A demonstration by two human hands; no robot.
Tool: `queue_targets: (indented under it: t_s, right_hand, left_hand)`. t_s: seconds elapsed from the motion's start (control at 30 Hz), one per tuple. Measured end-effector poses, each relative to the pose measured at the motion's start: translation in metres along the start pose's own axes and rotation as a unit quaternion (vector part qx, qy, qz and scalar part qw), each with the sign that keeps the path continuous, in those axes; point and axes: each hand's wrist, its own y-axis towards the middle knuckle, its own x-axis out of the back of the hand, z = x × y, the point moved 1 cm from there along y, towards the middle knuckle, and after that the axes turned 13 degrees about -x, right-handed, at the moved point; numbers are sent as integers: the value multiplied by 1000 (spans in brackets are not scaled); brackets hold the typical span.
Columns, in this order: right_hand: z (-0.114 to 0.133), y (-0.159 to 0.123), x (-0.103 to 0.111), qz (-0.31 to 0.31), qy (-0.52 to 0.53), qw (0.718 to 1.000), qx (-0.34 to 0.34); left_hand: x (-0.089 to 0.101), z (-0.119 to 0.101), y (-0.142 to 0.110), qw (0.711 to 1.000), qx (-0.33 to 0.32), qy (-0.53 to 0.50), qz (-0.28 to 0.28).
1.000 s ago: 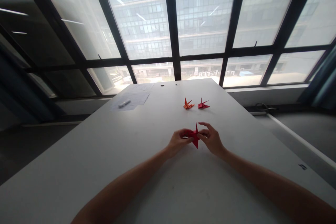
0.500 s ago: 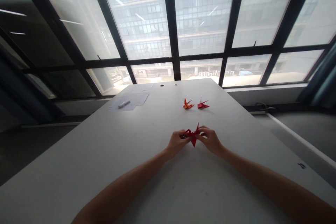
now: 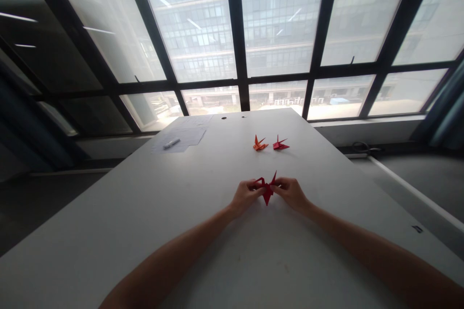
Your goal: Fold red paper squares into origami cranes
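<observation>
"Where are the hands?"

"Both forearms reach in from six o'clock. The left hand (image 3: 246,195) and right hand (image 3: 292,194) pinch a red origami crane (image 3: 267,192) between them, over the white table (image 3: 108,212)."

"What else is nearby?"

"At twelve o'clock, an orange origami crane (image 3: 259,144) sits beside a second red crane (image 3: 280,144). At eleven, a white pen (image 3: 171,143) lies on papers (image 3: 181,136)."

Orange crane (image 3: 259,144), red crane (image 3: 280,144), papers (image 3: 184,136), pen (image 3: 171,143) lie on the table (image 3: 145,212).

Head-worn view faces forward and down onto the red origami crane (image 3: 267,194); windows (image 3: 192,24) lie beyond.
</observation>
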Motion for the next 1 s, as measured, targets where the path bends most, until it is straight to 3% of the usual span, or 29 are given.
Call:
queue_targets:
  t_s: [1.0]
  right_hand:
    - [5, -5, -1, -37, -4, 999, -11]
  left_hand:
    - [-4, -5, -1, 998, 17, -60, -17]
